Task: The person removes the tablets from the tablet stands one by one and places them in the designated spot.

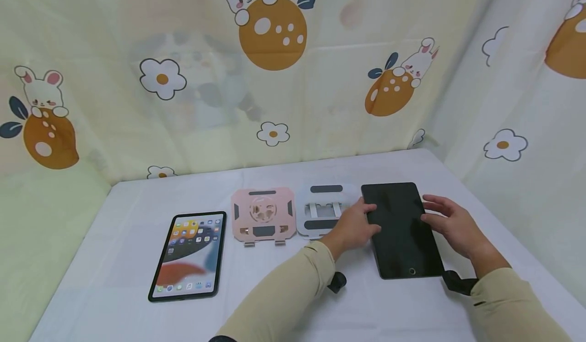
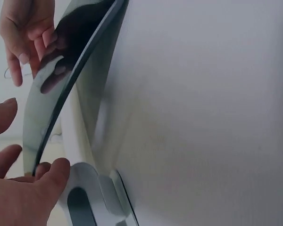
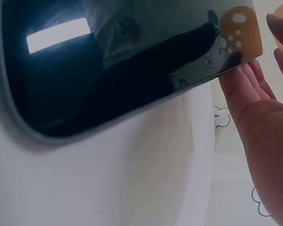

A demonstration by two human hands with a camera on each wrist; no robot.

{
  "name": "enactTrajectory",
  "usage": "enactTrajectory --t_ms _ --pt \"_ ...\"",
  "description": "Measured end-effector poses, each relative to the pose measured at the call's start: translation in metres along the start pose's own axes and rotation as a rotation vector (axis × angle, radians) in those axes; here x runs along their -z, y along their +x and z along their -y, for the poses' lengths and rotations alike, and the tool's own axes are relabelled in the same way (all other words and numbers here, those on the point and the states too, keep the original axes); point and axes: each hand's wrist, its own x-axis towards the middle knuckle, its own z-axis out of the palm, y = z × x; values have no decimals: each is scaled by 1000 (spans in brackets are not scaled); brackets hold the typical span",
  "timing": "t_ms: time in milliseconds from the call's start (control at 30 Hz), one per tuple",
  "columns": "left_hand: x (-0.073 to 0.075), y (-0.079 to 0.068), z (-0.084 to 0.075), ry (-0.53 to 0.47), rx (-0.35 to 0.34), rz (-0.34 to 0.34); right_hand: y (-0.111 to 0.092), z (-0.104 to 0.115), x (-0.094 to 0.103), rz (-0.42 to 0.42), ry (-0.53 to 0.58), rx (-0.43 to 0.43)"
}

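A black tablet (image 1: 405,235) with a dark screen and a round home button is in front of me at the right. Both wrist views show it tilted, its edges raised off the table. My left hand (image 1: 352,225) grips its left edge, some fingers above the face and others below it. At the opposite edge is my right hand (image 1: 458,230); in the right wrist view several of its fingers (image 3: 247,87) touch the edge from below, while others stand apart from the screen. A light blue folding stand (image 1: 322,189) lies partly hidden behind my left hand.
Left of the blue stand lies a pink folding stand (image 1: 263,209) with grey pads. Farther left a second tablet (image 1: 187,255) lies face up, its screen lit with app icons. A patterned curtain (image 1: 311,108) hangs behind the white table (image 1: 274,316).
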Motion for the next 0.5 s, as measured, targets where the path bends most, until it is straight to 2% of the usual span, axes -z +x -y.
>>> enactTrajectory --t_ms 100,200,367,500 --pt "-1 -1 -2 36 10 12 -1 -1 0 14 23 1" --pt "-2 -3 -3 29 31 28 -3 -1 1 22 41 -6" --pt "-4 -5 -2 -70 50 100 -6 -2 1 29 44 -36" --pt "-6 -6 0 -120 35 136 -8 -3 0 34 57 -52"
